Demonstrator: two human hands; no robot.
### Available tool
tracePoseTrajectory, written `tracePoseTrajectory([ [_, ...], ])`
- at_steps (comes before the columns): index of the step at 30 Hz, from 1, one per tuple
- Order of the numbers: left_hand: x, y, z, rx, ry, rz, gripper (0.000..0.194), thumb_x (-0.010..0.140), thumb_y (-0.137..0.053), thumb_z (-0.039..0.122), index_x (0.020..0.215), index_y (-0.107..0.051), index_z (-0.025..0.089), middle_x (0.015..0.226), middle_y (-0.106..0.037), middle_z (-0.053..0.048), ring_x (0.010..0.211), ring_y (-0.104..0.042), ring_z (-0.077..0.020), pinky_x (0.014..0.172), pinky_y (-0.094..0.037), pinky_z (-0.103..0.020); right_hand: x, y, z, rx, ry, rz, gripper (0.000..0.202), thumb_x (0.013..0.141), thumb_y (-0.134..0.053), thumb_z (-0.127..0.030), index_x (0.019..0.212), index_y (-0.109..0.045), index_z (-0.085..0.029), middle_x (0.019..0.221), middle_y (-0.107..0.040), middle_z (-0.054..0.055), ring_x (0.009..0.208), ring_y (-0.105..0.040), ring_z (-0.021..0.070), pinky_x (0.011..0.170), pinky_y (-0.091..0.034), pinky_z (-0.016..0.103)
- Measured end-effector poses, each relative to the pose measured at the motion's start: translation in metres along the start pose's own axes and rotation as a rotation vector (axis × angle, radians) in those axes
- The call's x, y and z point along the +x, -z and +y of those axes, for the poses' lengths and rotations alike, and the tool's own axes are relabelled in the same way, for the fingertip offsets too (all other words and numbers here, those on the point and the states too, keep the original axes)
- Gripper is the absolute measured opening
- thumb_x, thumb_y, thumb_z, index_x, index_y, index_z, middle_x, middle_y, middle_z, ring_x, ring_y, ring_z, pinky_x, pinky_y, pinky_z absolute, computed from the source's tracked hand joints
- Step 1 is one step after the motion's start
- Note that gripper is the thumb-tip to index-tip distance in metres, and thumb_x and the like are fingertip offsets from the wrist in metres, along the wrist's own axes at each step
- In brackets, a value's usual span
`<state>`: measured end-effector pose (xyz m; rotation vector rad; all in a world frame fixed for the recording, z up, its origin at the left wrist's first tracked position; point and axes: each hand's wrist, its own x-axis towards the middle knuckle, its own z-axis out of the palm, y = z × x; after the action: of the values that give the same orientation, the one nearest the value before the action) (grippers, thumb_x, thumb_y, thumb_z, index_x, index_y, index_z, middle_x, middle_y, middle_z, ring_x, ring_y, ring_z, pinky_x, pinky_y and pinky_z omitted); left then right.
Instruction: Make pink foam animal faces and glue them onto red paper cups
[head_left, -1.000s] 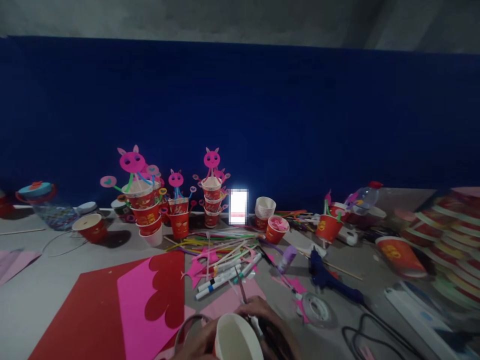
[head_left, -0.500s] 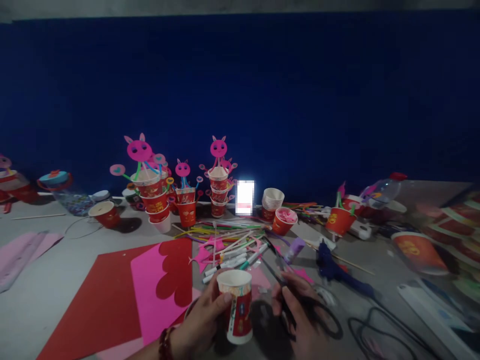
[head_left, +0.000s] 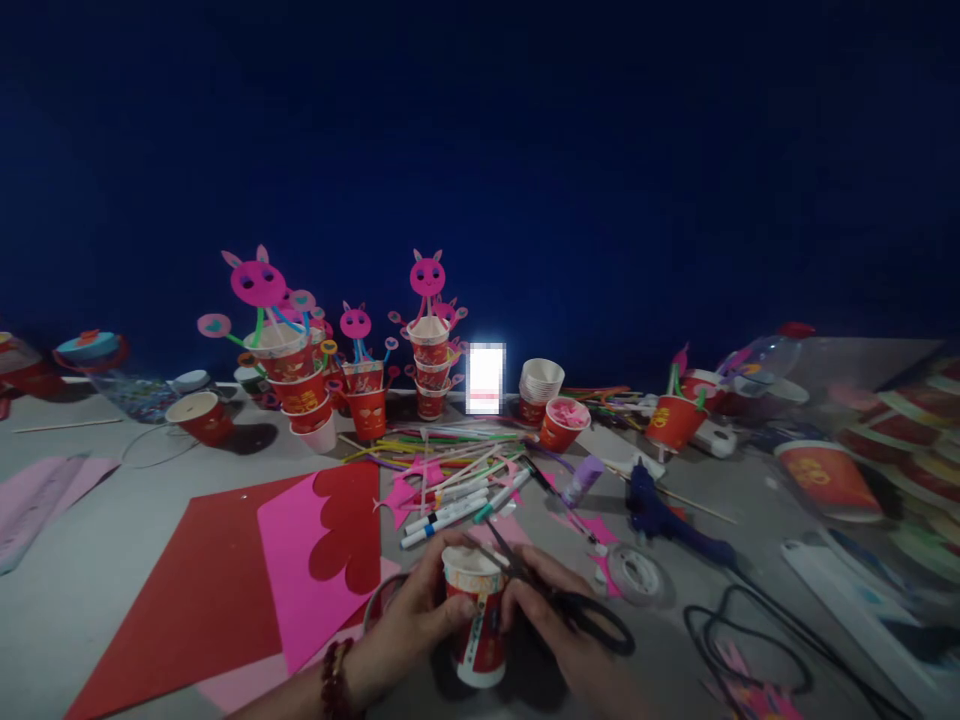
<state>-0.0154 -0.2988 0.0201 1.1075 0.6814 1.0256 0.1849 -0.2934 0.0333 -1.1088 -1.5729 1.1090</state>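
A red paper cup (head_left: 480, 625) with a white rim stands upright in my left hand (head_left: 424, 610), whose fingers and thumb wrap its left side. Black-handled scissors (head_left: 592, 615) are gripped in my right hand (head_left: 551, 615). Their blades are apart at the cup's rim, one reaching over the opening and the other pointing up behind it. My right fingertips are close to the cup's right side; whether they touch it I cannot tell. Markers (head_left: 450, 515) lie just beyond the cup.
Red card (head_left: 202, 580) and pink card (head_left: 292, 570) lie left. Cup figures (head_left: 300, 395) stand behind. A blue glue gun (head_left: 667, 520) with its cable, a tape roll (head_left: 636, 573) and a purple glue stick (head_left: 583, 480) are right. Pipe cleaners (head_left: 442, 445) lie beyond the markers.
My right hand has moved left with the scissors, bringing the blades to the cup's rim and opening them. The tape roll is uncovered. The view has shifted slightly.
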Motion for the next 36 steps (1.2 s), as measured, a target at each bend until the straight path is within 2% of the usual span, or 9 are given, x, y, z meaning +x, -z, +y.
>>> tracePoseTrajectory([
  [4,-0.002,-0.001,0.009,0.109,-0.01,-0.012,0.046,0.087,-0.063,0.054,0.121,-0.051,0.025,0.109,-0.064,-0.005,0.099,-0.061,-0.0227,0.09,-0.046,-0.035,0.005,0.002,-0.011,-0.042,0.03,-0.075,0.035,0.094,-0.052,-0.052,0.101,-0.073,-0.025,0.066,-0.071,0.001,0.066,-0.069,0.0202,0.067,-0.057,0.026],
  [7,-0.003,0.001,0.008,0.185,0.012,0.007,0.032,0.095,-0.053,0.048,0.116,-0.055,0.025,0.11,-0.063,-0.005,0.102,-0.058,-0.022,0.093,-0.045,-0.034,0.008,0.002,-0.015,-0.062,0.014,-0.069,0.036,0.095,-0.05,-0.051,0.108,-0.072,-0.025,0.063,-0.069,0.0,0.06,-0.067,0.0193,0.061,-0.055,0.025],
  [10,-0.001,0.005,0.0,0.107,0.026,0.028,0.025,0.097,-0.05,0.044,0.111,-0.056,0.024,0.108,-0.063,-0.004,0.095,-0.058,-0.0192,0.089,-0.046,-0.032,0.009,0.003,-0.016,-0.06,-0.048,-0.024,0.041,0.095,-0.051,-0.052,0.117,-0.07,-0.024,0.059,-0.067,-0.001,0.059,-0.067,0.0201,0.062,-0.057,0.026],
  [18,0.0,0.006,-0.001,0.032,0.023,0.074,0.022,0.098,-0.05,0.04,0.108,-0.059,0.022,0.116,-0.062,-0.005,0.105,-0.058,-0.0211,0.097,-0.044,-0.035,0.004,0.006,0.001,-0.154,0.024,0.161,0.044,0.095,-0.05,-0.051,0.126,-0.067,-0.024,0.108,-0.076,0.008,0.1,-0.071,0.0255,0.091,-0.057,0.034],
  [23,-0.002,0.006,0.007,0.078,0.037,0.091,0.032,0.099,-0.048,0.044,0.122,-0.058,0.024,0.126,-0.062,-0.006,0.114,-0.057,-0.0223,0.104,-0.042,-0.037,0.0,0.003,0.009,-0.164,0.077,0.203,0.04,0.097,-0.05,-0.048,0.128,-0.065,-0.027,0.116,-0.073,0.009,0.08,-0.072,0.022,0.077,-0.061,0.032],
  [26,-0.002,0.007,0.013,0.176,0.029,0.067,0.031,0.098,-0.048,0.045,0.117,-0.062,0.024,0.132,-0.06,-0.006,0.114,-0.058,-0.0222,0.103,-0.043,-0.035,-0.001,0.002,0.006,-0.122,0.092,0.222,0.042,0.099,-0.046,-0.046,0.134,-0.06,-0.027,0.127,-0.069,0.01,0.078,-0.072,0.0206,0.075,-0.062,0.031],
  [31,-0.004,0.006,0.021,0.372,0.02,0.011,0.035,0.101,-0.043,0.04,0.129,-0.059,0.027,0.142,-0.054,-0.006,0.134,-0.046,-0.024,0.116,-0.032,-0.038,-0.002,0.002,-0.011,-0.237,0.101,0.046,0.038,0.098,-0.053,-0.039,0.134,-0.062,-0.029,0.133,-0.067,0.006,0.121,-0.063,0.0269,0.103,-0.053,0.037],
  [34,-0.004,0.006,0.024,0.52,-0.045,-0.051,0.032,0.101,-0.045,0.036,0.125,-0.063,0.026,0.145,-0.051,-0.007,0.138,-0.041,-0.024,0.117,-0.028,-0.037,-0.003,0.001,-0.019,-0.259,0.081,0.024,0.037,0.098,-0.053,-0.038,0.132,-0.064,-0.027,0.134,-0.066,0.005,0.123,-0.062,0.0256,0.105,-0.051,0.036],
  [36,-0.004,0.006,0.025,0.564,-0.086,-0.091,0.028,0.099,-0.048,0.035,0.118,-0.066,0.023,0.135,-0.059,-0.009,0.128,-0.05,-0.0244,0.111,-0.036,-0.036,-0.002,-0.001,-0.021,-0.262,0.074,0.038,0.036,0.098,-0.053,-0.038,0.13,-0.065,-0.026,0.131,-0.068,0.005,0.12,-0.064,0.0252,0.104,-0.052,0.036],
])
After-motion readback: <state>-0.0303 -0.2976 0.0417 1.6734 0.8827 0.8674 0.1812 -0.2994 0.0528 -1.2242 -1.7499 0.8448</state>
